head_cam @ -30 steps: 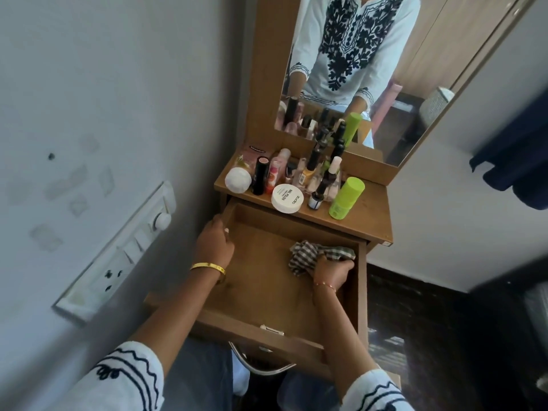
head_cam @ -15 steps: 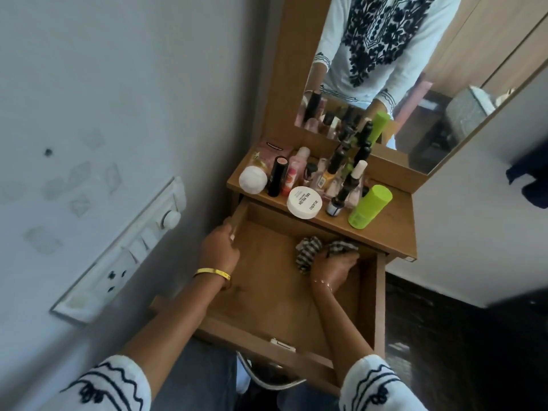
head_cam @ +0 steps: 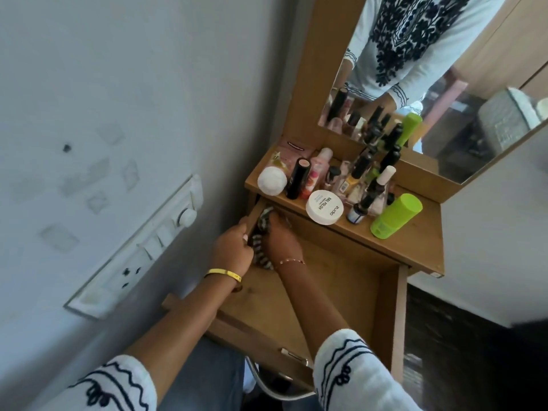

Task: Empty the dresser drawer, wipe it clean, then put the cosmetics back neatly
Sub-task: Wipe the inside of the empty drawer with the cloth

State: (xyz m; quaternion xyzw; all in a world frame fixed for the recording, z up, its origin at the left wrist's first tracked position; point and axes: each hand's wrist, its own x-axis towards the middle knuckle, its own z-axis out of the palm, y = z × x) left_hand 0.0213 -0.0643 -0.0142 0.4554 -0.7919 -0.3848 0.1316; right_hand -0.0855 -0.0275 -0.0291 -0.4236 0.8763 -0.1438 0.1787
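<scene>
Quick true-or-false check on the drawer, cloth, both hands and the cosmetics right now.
1. The drawer is open with no cosmetics visible in it. True.
2. The right hand presses the cloth at the drawer's right wall. False: it works the back left corner.
3. The left hand grips the drawer's left wall. True.
4. The green bottle lies in the drawer. False: it is on the dresser top.
5. The white jar sits on the dresser top. True.
</scene>
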